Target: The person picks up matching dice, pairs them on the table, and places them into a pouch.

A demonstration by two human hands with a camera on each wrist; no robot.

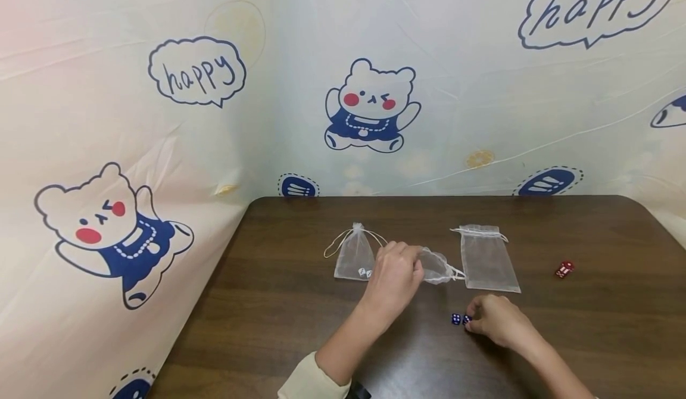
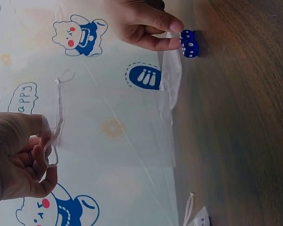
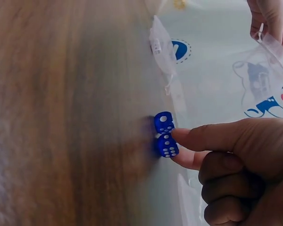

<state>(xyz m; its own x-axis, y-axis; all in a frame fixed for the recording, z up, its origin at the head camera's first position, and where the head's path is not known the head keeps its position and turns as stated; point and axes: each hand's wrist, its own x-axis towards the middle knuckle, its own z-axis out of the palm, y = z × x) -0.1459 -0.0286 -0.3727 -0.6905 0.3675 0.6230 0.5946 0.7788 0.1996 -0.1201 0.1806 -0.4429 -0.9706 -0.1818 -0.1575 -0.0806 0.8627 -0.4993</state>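
A sheer white drawstring bag (image 1: 435, 266) hangs from my left hand (image 1: 393, 275), which pinches it near its corded top; in the left wrist view the bag (image 2: 118, 134) spreads out flat and see-through. Two blue dice (image 3: 163, 123) with white dots lie side by side on the table. At the right one, my right hand (image 1: 502, 323) has thumb and forefinger closed on its sides, the other fingers curled in, as the right wrist view shows. The left blue die (image 1: 455, 318) touches or nearly touches its neighbour.
A second sheer bag (image 1: 351, 253), drawn together at its top, lies at the left with white dice (image 1: 362, 272) in it. Another bag (image 1: 489, 262) lies flat at the right. Red dice (image 1: 564, 269) sit farther right on the brown table (image 1: 257, 327). A printed cloth (image 1: 284, 89) hangs behind.
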